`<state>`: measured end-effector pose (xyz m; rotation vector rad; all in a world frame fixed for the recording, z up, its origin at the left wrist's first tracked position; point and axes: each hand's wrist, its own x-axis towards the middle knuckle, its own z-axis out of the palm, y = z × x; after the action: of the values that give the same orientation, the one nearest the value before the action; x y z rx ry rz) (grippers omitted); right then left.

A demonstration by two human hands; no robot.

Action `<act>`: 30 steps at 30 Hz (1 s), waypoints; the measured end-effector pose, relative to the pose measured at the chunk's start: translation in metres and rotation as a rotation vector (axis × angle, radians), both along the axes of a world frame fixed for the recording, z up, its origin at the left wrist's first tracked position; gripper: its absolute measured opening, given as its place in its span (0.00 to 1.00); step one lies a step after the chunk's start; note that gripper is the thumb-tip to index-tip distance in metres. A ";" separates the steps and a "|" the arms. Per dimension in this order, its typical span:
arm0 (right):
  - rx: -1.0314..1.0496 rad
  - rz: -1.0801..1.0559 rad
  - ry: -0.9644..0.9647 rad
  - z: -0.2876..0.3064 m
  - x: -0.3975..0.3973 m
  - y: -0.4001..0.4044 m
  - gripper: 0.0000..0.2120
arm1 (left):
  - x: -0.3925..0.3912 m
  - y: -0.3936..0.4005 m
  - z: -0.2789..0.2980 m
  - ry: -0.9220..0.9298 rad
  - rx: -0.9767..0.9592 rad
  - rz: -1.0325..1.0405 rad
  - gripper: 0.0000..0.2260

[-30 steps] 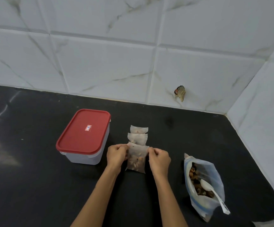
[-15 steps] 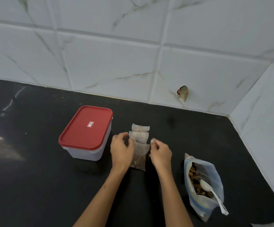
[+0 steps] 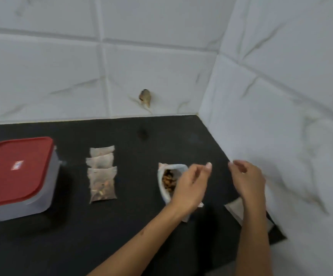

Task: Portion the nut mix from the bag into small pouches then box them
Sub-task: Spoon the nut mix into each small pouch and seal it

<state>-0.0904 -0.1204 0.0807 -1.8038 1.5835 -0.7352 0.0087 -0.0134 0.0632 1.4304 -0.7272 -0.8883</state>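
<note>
Small white label (image 3: 17, 165) on red-lid box (image 3: 14, 172), txt unreadable; L grip (image 3: 190, 186) & R grip (image 3: 248, 180) loose, empty.

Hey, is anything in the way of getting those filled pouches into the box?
Yes, the red lid is on the box, closing it, so it must come off first. The counter between the three filled pouches and the box looks bare. Both hands, left hand and right hand, are over by the nut bag, holding nothing.

Two bare forearms, no sleeves in view. Left hand (image 3: 189, 188) and right hand (image 3: 247, 182) ungloved, no rings, watch or bands visible. Short nails; a pale thumbnail shows on the left. Frame slightly blurred.
</note>
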 end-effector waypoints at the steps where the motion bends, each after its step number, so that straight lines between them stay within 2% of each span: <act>1: -0.003 -0.071 0.085 -0.009 -0.019 -0.003 0.15 | -0.014 -0.005 -0.004 -0.026 0.050 -0.090 0.16; 4: 0.034 -0.274 0.206 -0.038 -0.069 -0.001 0.15 | -0.046 -0.023 -0.020 -0.178 0.222 -0.275 0.25; 6: 0.144 -0.374 0.263 -0.057 -0.087 0.002 0.14 | -0.059 -0.034 -0.029 -0.245 0.301 -0.354 0.34; 8: 0.275 -0.419 0.274 -0.072 -0.097 0.003 0.16 | -0.072 -0.040 -0.033 -0.266 0.351 -0.416 0.38; 10: 0.328 -0.447 0.256 -0.079 -0.099 0.004 0.15 | -0.082 -0.045 -0.034 -0.274 0.373 -0.454 0.38; 21: 0.199 -0.392 0.136 -0.082 -0.086 0.008 0.14 | -0.084 -0.056 -0.041 -0.221 0.340 -0.361 0.35; 30: 0.028 -0.541 -0.043 -0.078 -0.075 0.020 0.13 | -0.076 -0.061 -0.038 -0.182 0.311 -0.307 0.35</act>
<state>-0.1657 -0.1005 0.0027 -1.3295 2.0659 -0.9751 -0.0670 -0.0741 0.0257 1.7182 -0.9970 -1.1563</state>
